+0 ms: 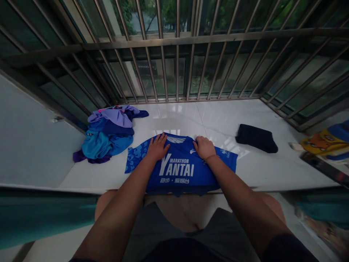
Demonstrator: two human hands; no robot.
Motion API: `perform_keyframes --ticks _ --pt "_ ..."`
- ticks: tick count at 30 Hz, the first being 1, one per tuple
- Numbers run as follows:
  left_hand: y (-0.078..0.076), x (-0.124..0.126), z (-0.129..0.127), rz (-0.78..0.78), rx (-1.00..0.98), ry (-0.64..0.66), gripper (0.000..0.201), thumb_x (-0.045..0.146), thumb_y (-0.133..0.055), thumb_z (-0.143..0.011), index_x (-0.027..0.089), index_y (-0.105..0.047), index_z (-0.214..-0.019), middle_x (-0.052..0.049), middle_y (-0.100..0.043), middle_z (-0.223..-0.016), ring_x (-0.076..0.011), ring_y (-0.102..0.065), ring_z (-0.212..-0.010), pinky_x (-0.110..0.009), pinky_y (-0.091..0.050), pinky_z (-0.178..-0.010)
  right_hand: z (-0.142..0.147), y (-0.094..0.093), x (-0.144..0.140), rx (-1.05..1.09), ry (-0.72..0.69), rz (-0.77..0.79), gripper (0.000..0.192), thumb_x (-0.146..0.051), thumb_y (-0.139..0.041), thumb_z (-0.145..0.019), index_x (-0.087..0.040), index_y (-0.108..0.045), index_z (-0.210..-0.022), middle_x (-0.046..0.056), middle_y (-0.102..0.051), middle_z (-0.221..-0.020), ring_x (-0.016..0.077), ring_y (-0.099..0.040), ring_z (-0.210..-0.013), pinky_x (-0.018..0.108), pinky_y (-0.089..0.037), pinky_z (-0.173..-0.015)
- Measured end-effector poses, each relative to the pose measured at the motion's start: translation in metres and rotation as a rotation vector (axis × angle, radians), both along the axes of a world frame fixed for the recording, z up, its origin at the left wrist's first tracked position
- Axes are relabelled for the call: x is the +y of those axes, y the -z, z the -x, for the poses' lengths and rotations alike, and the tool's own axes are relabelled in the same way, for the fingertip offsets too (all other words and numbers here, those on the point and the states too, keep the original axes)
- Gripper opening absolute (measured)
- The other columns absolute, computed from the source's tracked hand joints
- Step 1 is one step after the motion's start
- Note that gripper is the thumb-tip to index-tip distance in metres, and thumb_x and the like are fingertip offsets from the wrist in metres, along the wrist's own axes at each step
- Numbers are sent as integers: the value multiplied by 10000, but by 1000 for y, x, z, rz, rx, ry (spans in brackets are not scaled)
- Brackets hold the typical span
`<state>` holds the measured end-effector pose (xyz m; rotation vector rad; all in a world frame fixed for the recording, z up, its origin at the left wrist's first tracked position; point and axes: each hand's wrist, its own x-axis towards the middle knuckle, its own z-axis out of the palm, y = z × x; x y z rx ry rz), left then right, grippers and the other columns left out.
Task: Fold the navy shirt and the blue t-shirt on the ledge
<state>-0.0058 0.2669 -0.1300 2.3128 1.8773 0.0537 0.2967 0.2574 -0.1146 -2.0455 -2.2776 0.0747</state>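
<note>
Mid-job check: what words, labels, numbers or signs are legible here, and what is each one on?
"MARATHON": chest of the blue short-sleeved jersey.
"YANTAI": same chest, larger letters.
"跑步·爱烟台": same chest, bottom line.
Too small or blurred to read: print on the jersey's patternless sleeve, print on the yellow-and-blue item, reddish mark on the long dark object.

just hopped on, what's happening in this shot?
A person has both hands on a blue Yantai Marathon shirt, spread front up on a white ledge. The left hand lies flat by the collar; the right hand is at the other shoulder, fingers bent, grip unclear. The shirt's lower part reaches the near edge. A loose clothes pile sits to the left, a dark folded cloth to the right.
</note>
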Motion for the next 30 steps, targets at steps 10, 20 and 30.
perform_keyframes --ticks 10,20,30 --pt "6 68 -21 -37 -16 2 761 601 -312 -1165 270 -319 -1850 -40 -258 -1923 -336 -230 -1787 -637 -196 -1449 -33 9 82 27 -1 -54 437 -473 -408 -1177 -181 -706 -1307 218 -728 -1370 386 -619 -1280 486 -500 -1050" --pt "-4 86 -40 -161 -54 -73 717 516 -366 -1176 218 -361 -1829 -80 -238 -1926 -335 -229 -1787 -654 -142 -1455 -39 24 116 131 45 -115 519 -484 -404 -1146 -175 -620 -1503 212 -516 -1755 395 -434 -1611 712 -260 -1352" --pt "6 -13 59 -87 2 -366 756 565 -274 -1189 153 -387 -1812 -171 -306 -1893 -375 -309 -1759 -656 -275 -1418 -42 29 121 130 50 -91 591 -527 -372 -1136 -181 -609 -1552 201 -495 -1782 400 -433 -1633 717 -264 -1359"
